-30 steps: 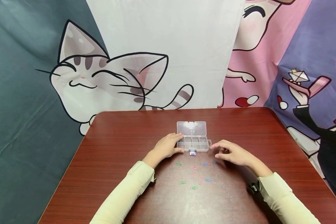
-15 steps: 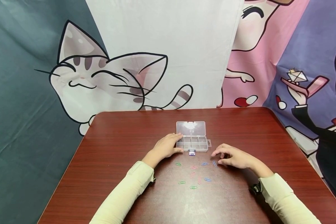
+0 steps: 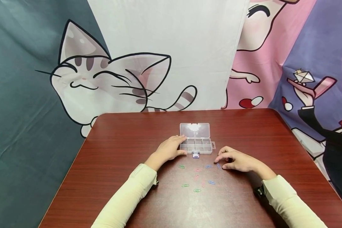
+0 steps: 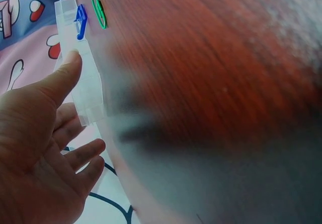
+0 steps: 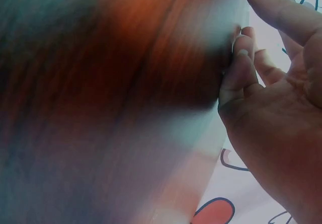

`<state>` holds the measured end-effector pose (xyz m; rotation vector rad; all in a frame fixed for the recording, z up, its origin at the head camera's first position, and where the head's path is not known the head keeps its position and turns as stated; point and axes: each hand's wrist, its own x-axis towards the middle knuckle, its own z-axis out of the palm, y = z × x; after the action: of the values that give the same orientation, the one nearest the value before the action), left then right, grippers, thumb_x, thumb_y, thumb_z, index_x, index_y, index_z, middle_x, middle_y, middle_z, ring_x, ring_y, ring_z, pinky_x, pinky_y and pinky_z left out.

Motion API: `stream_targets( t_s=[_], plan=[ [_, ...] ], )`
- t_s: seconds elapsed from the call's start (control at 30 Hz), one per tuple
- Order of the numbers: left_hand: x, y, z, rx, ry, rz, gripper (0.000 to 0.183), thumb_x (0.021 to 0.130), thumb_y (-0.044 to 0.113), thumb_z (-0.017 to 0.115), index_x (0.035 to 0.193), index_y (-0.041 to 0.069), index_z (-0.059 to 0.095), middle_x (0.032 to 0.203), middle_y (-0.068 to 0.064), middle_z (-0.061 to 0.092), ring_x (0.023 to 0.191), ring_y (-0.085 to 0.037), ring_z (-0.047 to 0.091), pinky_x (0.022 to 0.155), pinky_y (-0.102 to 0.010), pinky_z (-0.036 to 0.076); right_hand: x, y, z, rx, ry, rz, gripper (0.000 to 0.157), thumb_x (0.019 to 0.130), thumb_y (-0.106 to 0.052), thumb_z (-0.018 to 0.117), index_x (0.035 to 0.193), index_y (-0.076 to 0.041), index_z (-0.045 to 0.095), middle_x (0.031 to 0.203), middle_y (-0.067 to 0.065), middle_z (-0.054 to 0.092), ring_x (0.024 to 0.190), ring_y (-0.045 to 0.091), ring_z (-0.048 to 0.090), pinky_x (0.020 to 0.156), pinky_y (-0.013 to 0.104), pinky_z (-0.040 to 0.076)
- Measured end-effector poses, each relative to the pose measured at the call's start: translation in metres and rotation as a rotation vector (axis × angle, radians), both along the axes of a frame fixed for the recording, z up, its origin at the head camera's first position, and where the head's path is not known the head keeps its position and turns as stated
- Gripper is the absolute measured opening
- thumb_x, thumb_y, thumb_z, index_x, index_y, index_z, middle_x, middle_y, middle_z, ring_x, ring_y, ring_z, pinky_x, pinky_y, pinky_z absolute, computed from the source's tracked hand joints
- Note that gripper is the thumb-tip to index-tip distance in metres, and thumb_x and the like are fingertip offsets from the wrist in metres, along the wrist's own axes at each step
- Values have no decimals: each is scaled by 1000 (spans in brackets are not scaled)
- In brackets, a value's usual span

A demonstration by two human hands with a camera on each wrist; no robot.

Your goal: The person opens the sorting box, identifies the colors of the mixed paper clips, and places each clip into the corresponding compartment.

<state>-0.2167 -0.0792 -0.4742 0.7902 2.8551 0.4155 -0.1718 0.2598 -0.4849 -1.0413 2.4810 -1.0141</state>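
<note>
A clear plastic compartment box (image 3: 199, 148) lies on the table with its lid (image 3: 195, 130) raised at the back and a blue latch (image 3: 195, 155) at the front. My left hand (image 3: 168, 148) holds the box's left end, thumb along the front side and fingers toward the back. To the right of the box, my right hand (image 3: 239, 160) reaches down to the tabletop. Its thumb and index finger stand apart on either side of a blue paper clip (image 3: 218, 166). In the right wrist view the clip is mostly hidden at the fingertips.
Other paper clips lie scattered in front of the box: blue (image 3: 212, 182), pink (image 3: 203, 183) and green (image 3: 197, 190). A green paper clip (image 4: 99, 11) shows near the latch in the left wrist view. Behind the wooden table (image 3: 125, 129) hangs a cartoon-printed cloth (image 3: 205, 47).
My right hand has moved from beside the box's right end toward the front, down to the blue paper clip. The left hand stays at the box.
</note>
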Motion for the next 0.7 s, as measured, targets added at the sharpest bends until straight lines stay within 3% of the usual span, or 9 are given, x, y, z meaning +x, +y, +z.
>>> stream_targets(
  t_s=[0.33, 0.7],
  plan=[
    [-1, 0, 0, 2, -7, 2, 75, 91, 51, 69, 155, 19, 45, 161, 3, 39, 148, -25, 38, 119, -39, 34, -2, -4, -4, 37, 37, -23, 25, 85, -5, 79, 106, -19, 78, 108, -1, 50, 95, 11, 47, 78, 24, 44],
    [-1, 1, -1, -8, -15, 12, 76, 91, 52, 69, 155, 20, 44, 162, 4, 38, 148, -25, 37, 119, -39, 34, 1, -8, -4, 35, 87, -36, 19, 85, -7, 80, 97, -20, 75, 102, 0, 49, 86, 12, 49, 73, 25, 45]
  ],
)
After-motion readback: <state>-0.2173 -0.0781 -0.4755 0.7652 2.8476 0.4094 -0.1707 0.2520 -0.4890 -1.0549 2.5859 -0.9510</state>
